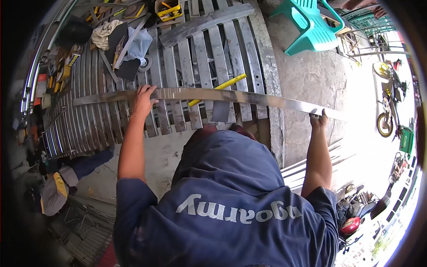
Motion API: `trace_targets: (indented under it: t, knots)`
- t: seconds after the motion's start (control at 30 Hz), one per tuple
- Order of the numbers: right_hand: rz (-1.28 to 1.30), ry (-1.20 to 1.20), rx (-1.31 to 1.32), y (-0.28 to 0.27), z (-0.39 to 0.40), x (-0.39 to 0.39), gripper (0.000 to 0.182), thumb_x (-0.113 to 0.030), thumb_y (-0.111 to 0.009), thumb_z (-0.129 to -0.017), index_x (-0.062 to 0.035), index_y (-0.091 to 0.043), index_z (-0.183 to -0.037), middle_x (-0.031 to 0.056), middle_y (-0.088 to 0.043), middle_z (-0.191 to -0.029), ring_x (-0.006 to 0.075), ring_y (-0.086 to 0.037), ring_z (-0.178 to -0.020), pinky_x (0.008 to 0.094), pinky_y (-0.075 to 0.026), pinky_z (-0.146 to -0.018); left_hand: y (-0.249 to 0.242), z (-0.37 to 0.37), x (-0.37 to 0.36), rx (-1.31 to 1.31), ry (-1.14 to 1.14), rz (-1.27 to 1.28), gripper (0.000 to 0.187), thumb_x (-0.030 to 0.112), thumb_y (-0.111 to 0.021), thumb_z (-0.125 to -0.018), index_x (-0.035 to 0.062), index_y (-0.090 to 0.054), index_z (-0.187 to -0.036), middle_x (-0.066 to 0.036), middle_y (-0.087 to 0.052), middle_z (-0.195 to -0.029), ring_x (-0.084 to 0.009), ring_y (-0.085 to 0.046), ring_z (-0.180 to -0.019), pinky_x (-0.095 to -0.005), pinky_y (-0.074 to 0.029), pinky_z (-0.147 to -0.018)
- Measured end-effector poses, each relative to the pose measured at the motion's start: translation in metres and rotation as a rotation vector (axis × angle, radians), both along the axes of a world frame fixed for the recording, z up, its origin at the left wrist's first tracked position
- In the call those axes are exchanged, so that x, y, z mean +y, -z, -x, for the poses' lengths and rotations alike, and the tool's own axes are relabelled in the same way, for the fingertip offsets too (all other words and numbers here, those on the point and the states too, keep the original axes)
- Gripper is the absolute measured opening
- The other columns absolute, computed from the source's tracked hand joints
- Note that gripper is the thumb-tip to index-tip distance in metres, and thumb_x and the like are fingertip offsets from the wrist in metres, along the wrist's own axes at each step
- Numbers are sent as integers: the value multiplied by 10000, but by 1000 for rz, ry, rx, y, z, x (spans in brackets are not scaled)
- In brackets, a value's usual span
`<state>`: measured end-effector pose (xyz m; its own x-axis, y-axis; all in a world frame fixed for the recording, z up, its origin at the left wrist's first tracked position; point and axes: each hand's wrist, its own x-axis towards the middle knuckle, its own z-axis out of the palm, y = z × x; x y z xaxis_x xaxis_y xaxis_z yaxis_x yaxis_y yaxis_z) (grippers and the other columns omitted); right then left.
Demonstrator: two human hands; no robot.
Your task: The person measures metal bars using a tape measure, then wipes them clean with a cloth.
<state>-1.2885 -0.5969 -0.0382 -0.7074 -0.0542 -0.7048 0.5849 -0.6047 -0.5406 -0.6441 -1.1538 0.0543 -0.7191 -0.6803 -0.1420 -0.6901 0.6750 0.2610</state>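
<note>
A long, flat, shiny metal bar (200, 94) runs crosswise in front of me, over the slatted metal bench and past its right edge. My left hand (144, 99) is closed over the bar left of its middle, fingers over the far edge. Near the right end, my right hand (318, 117) grips the bar from below, beyond the bench. A yellow measuring tape strip (231, 82) lies slantwise on the slats, passing under the bar. Close to my body, a dark grey rectangular sheet (221, 111) rests on the slats.
The bench slats (178, 66) carry a wide metal bar (207, 24), a clear plastic bag (138, 43), a cloth (106, 34) and a yellow bin (169, 10). A teal plastic chair (311, 29) stands right. Another person (60, 189) is at lower left. Motorcycles (388, 100) are far right.
</note>
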Motion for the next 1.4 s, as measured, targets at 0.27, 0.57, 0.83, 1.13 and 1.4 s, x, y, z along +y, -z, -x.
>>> trace_targets:
  t: [0.27,0.57,0.83,1.13,1.4]
  knots:
    - [-174,-186,-27,-22,-53,-19,672,-359,-607,-1092,-83,-319,-1633,174,-402,-1613,377,-442,-1482,572,-370,-1246,6,11,20,-92,-46,49,757,115,-866,-832,89,-549,-1519,-106,-511,-1553,-349,-460,-1448,-471,-397,-1209]
    - [-407,-784,-87,-46,-182,-16,595,-258,-594,-1085,24,-403,-1573,247,-626,-1413,381,-668,-1234,492,-544,-1060,-20,26,101,101,56,43,795,173,-810,-884,49,-429,-1571,-153,-362,-1659,-379,-336,-1549,-499,-281,-1291]
    - [-667,-1056,-52,-74,-178,1,574,-288,-643,-1062,4,-487,-1532,201,-696,-1317,323,-725,-1094,453,-573,-965,-5,35,134,246,142,6,787,132,-832,-836,57,-467,-1529,-161,-392,-1615,-390,-365,-1522,-511,-313,-1259]
    - [-570,-330,-217,-69,-12,64,925,-420,-724,-975,-164,-218,-1706,258,-301,-1655,429,-564,-1335,549,-556,-988,-25,63,177,279,-91,164,708,165,-787,-884,46,-479,-1510,-165,-414,-1581,-381,-380,-1511,-504,-327,-1244]
    - [-43,-74,-132,-3,167,157,968,-471,-836,-867,-37,-366,-1594,222,-502,-1495,408,-608,-1268,585,-574,-1021,-36,120,345,214,-466,40,699,172,-755,-895,18,-468,-1514,-181,-400,-1590,-393,-371,-1511,-505,-339,-1230]
